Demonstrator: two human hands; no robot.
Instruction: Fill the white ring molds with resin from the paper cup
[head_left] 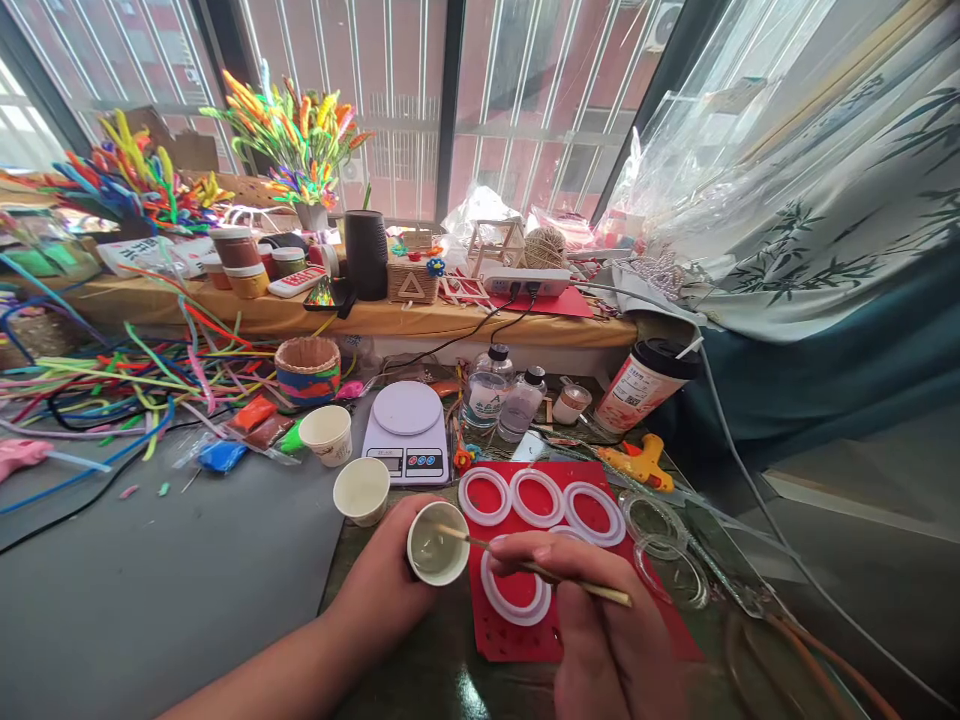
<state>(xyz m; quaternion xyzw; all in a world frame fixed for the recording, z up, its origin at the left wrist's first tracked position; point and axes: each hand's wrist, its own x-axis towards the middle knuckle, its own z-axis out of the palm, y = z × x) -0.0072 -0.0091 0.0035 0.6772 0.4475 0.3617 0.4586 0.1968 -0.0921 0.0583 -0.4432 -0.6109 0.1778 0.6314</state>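
My left hand (386, 590) grips a small paper cup (438, 543) that holds a pale liquid, just left of a red mat (517, 645). My right hand (600, 625) pinches a thin wooden stick (540, 570) whose tip dips into that cup. Several white ring moulds (537, 497) lie on the red mat, one of them (517, 592) partly under my right hand. Two more paper cups, one (362, 490) and another (327, 434), stand to the left, near a white kitchen scale (408, 432).
Two clear bottles (487, 390), a takeaway drink cup (645, 385) and a yellow glue gun (637, 462) sit behind the mat. Clear plastic rings (660, 535) lie to its right. Coloured pipe cleaners (112, 385) cover the left side. A cluttered window shelf (375, 318) runs along the back.
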